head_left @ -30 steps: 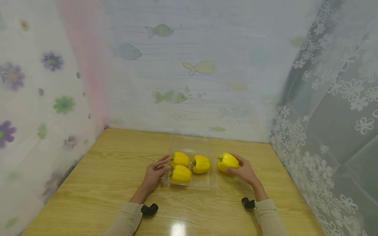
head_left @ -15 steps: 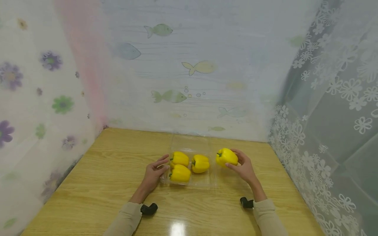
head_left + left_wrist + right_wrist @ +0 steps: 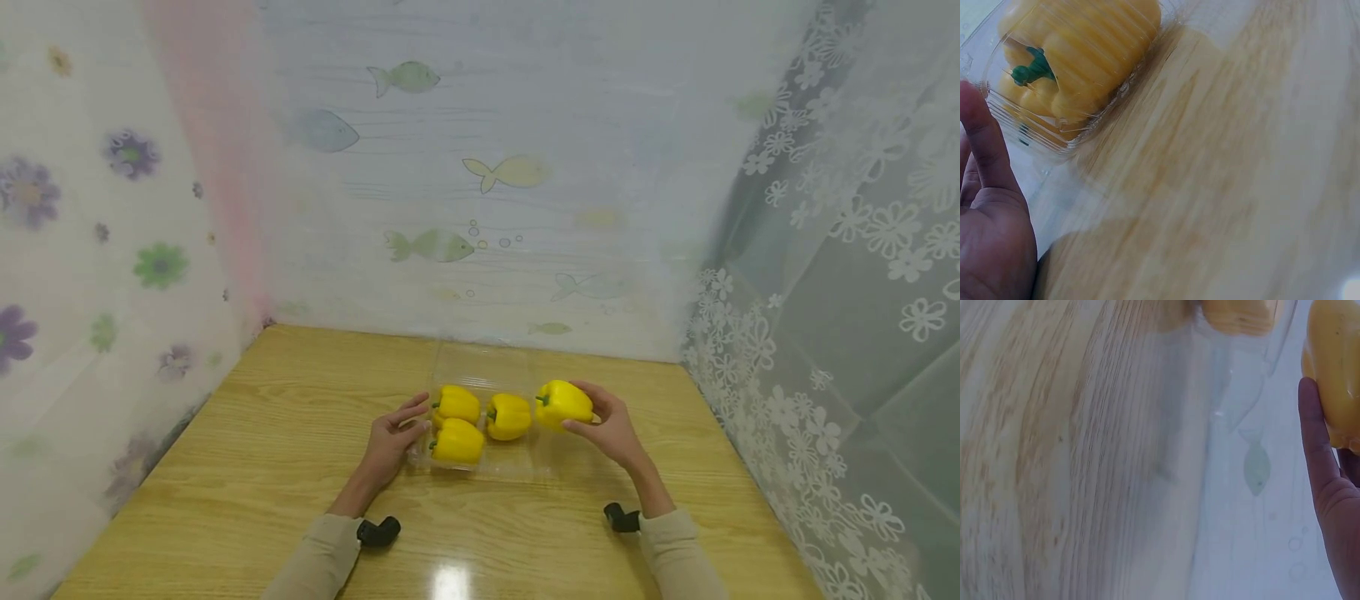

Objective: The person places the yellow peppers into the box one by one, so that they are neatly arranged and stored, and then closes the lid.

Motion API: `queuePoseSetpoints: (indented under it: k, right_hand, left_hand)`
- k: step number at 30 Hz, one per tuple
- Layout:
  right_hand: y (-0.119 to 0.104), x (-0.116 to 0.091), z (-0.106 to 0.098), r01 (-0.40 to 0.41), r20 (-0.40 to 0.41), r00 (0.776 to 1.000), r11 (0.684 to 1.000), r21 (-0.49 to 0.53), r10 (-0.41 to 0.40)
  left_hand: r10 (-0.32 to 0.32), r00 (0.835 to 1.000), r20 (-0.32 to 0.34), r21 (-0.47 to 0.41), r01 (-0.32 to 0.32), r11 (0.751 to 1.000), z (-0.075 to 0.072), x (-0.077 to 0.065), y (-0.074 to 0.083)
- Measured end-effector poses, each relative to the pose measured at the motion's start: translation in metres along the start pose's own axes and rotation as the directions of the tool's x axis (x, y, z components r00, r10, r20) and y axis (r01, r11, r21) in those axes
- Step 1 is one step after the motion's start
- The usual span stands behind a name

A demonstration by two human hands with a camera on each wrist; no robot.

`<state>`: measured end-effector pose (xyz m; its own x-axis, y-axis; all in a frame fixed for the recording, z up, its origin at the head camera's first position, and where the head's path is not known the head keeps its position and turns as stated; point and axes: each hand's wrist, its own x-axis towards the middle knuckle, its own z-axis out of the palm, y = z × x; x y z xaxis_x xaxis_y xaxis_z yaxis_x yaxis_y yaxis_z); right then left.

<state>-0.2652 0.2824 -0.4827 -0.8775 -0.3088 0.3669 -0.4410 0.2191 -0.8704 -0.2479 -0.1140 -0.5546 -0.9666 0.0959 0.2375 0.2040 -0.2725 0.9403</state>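
My right hand grips a yellow bell pepper, its green stem facing left, just over the right edge of a clear plastic clamshell container. Inside the container lie three more yellow bell peppers: two on the left, one behind the other, and a third pepper to their right. At the container's left wall, my left hand rests with fingers extended, holding nothing. In the left wrist view a pepper shows through the clear wall beside the left thumb. The right wrist view catches the held pepper only partly.
The container's clear lid lies folded back toward the fish-printed curtain. All of it stands on a wood-grain table. Flowered curtains hang along both sides. A black wrist camera sits at each cuff.
The right hand has raised the pepper off the table and carried it left, to the container's right edge. The left hand and the other peppers have stayed in place.
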Motion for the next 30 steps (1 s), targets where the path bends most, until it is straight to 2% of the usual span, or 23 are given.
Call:
queuePoseSetpoints:
  k: [7,16,30]
  right_hand:
    - [-0.006,-0.001,0.009,0.025,0.055,0.998,0.998,0.054,-0.028]
    - [-0.003,-0.003,0.015,-0.004,0.122,0.992,0.996,0.091,-0.007]
    - [0.0,-0.002,0.018,-0.022,0.153,0.988,1.0,0.015,0.019]
  left_hand:
    - [0.001,1.0,-0.003,-0.01,-0.001,1.0,0.001,-0.001,0.0]
    - [0.005,1.0,0.005,-0.016,-0.005,1.0,0.001,-0.001,0.002]
    - [-0.005,1.0,-0.002,-0.023,0.005,1.0,0.001,-0.001,0.002]
